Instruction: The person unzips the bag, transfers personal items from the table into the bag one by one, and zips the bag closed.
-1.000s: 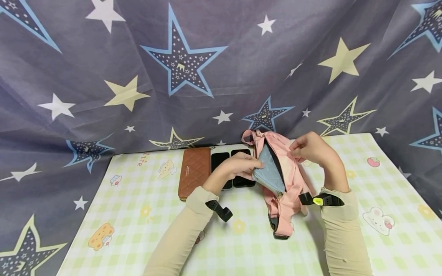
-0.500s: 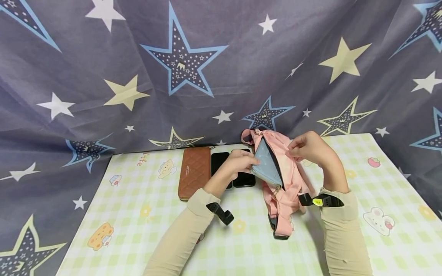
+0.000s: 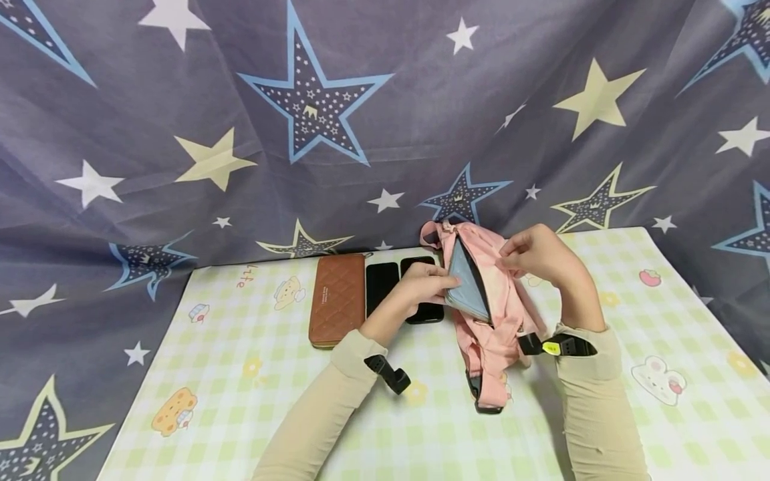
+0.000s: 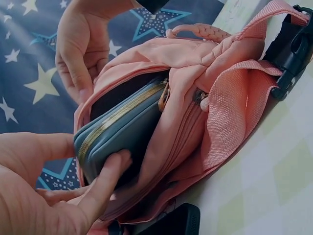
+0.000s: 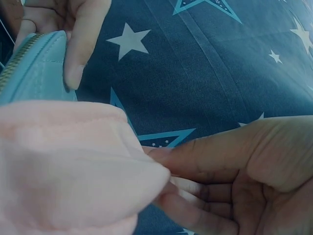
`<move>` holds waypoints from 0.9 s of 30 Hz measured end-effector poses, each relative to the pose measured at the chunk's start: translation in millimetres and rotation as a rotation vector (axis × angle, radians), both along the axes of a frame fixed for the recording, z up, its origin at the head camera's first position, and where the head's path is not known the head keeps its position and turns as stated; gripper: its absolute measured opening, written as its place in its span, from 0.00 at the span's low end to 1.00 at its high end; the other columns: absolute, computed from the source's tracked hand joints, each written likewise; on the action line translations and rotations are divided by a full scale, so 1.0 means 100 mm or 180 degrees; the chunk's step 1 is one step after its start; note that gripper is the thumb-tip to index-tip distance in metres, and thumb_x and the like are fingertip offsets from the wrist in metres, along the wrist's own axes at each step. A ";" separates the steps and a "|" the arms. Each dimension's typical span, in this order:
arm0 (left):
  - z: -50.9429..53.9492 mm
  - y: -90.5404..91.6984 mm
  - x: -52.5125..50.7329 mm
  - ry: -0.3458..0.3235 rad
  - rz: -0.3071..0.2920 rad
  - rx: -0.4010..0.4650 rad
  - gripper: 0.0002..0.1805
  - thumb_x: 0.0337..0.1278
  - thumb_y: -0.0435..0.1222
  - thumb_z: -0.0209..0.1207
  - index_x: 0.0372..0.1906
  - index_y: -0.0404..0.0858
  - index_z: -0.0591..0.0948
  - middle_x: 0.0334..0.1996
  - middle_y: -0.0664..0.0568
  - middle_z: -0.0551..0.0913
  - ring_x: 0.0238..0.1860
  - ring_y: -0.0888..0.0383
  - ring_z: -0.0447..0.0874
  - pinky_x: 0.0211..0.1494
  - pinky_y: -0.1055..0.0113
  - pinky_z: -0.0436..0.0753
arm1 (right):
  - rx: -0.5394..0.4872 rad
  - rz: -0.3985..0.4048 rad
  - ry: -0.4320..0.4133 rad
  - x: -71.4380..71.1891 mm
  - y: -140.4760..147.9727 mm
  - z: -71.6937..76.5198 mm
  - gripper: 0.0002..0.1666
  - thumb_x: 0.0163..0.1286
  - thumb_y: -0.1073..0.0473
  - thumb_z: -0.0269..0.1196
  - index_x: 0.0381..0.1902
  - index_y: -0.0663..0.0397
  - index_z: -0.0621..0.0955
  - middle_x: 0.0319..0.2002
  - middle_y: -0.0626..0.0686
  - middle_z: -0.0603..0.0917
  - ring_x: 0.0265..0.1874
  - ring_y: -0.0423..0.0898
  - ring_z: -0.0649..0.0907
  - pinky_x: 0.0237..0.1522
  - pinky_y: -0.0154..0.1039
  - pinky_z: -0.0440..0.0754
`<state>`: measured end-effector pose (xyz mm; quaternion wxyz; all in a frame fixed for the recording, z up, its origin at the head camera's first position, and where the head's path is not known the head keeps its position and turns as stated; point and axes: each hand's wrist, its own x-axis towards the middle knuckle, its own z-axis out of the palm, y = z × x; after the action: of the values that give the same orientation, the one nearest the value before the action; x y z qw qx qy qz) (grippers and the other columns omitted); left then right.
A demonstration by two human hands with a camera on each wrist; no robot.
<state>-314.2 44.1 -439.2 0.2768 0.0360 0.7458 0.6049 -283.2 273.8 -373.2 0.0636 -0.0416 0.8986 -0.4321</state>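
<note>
A blue zip wallet [image 3: 468, 288] sits partly inside the unzipped pocket of a pink bag [image 3: 511, 294]. My left hand [image 3: 424, 284] grips the wallet's outer end between thumb and fingers. In the left wrist view the wallet [image 4: 122, 122] shows its gold zip, and its far part is hidden in the pocket. My right hand [image 3: 538, 254] pinches the edge of the bag's opening, holding the fabric out. The right wrist view shows the pinched pink cloth of the bag [image 5: 73, 166] between thumb and fingers of the right hand [image 5: 220, 176].
Left of the bag lie two black phones [image 3: 382, 284] [image 3: 428, 312], partly covered by the left hand. Beside them is a brown quilted wallet [image 3: 338, 300]. The bag's strap and black buckle [image 3: 488, 406] trail toward the front. A star-printed curtain [image 3: 337, 200] hangs behind the table.
The blue wallet has sunk deeper into the bag's pocket, moved by my left hand. My right hand keeps its pinch on the bag's edge. The head view has shifted slightly.
</note>
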 end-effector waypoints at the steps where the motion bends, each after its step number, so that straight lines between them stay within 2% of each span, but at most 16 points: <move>1: 0.01 -0.01 0.01 -0.0018 -0.0056 -0.0009 0.17 0.66 0.35 0.64 0.55 0.30 0.83 0.39 0.46 0.88 0.38 0.58 0.88 0.50 0.61 0.89 | -0.0004 0.0003 -0.0001 0.00 0.00 0.01 0.10 0.67 0.68 0.65 0.40 0.74 0.86 0.24 0.53 0.89 0.22 0.41 0.85 0.31 0.37 0.85; 5: 0.05 -0.01 0.03 -0.0072 -0.0192 0.0014 0.18 0.68 0.35 0.62 0.58 0.29 0.81 0.47 0.40 0.88 0.46 0.52 0.89 0.52 0.62 0.88 | 0.0000 0.0001 0.0002 -0.02 -0.02 0.02 0.10 0.67 0.68 0.65 0.40 0.74 0.86 0.24 0.52 0.88 0.22 0.40 0.85 0.31 0.36 0.84; 8: 0.08 0.01 0.04 -0.0065 -0.0230 0.0050 0.19 0.67 0.34 0.62 0.59 0.27 0.80 0.48 0.39 0.87 0.49 0.49 0.89 0.52 0.61 0.88 | 0.0004 -0.0006 0.0003 -0.03 -0.03 0.02 0.10 0.67 0.68 0.66 0.41 0.74 0.86 0.24 0.53 0.89 0.22 0.40 0.85 0.31 0.36 0.84; 11: 0.08 0.04 0.04 -0.0064 -0.0244 0.0045 0.18 0.66 0.33 0.63 0.56 0.27 0.81 0.44 0.41 0.88 0.47 0.50 0.90 0.51 0.62 0.88 | 0.0003 -0.0008 0.0004 -0.04 -0.03 0.02 0.11 0.67 0.67 0.67 0.41 0.74 0.86 0.24 0.53 0.89 0.22 0.40 0.85 0.29 0.35 0.83; 16: 0.06 0.08 0.04 -0.0087 -0.0266 -0.0029 0.13 0.64 0.33 0.65 0.48 0.27 0.83 0.33 0.50 0.85 0.39 0.57 0.89 0.47 0.64 0.89 | -0.0012 0.0001 -0.0008 -0.03 -0.02 0.01 0.13 0.66 0.66 0.68 0.42 0.75 0.85 0.25 0.55 0.89 0.21 0.40 0.85 0.27 0.33 0.82; 21: 0.05 0.15 0.04 -0.0100 -0.0123 -0.0056 0.10 0.61 0.32 0.68 0.42 0.28 0.86 0.28 0.53 0.84 0.30 0.62 0.86 0.39 0.68 0.89 | 0.0002 -0.0025 -0.0030 -0.02 -0.01 -0.01 0.12 0.67 0.67 0.67 0.41 0.75 0.85 0.25 0.54 0.89 0.21 0.41 0.85 0.28 0.34 0.83; 27: 0.09 0.30 0.07 -0.0037 0.0108 0.0034 0.07 0.59 0.30 0.69 0.38 0.28 0.87 0.28 0.50 0.86 0.25 0.62 0.85 0.34 0.71 0.88 | -0.0007 -0.0028 0.0016 -0.03 0.00 -0.03 0.11 0.66 0.68 0.67 0.40 0.75 0.85 0.24 0.54 0.89 0.20 0.41 0.85 0.28 0.35 0.85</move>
<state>-307.1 74.0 -430.5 0.2706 0.0213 0.7414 0.6137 -285.9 273.3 -376.6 0.0594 -0.0389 0.8985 -0.4333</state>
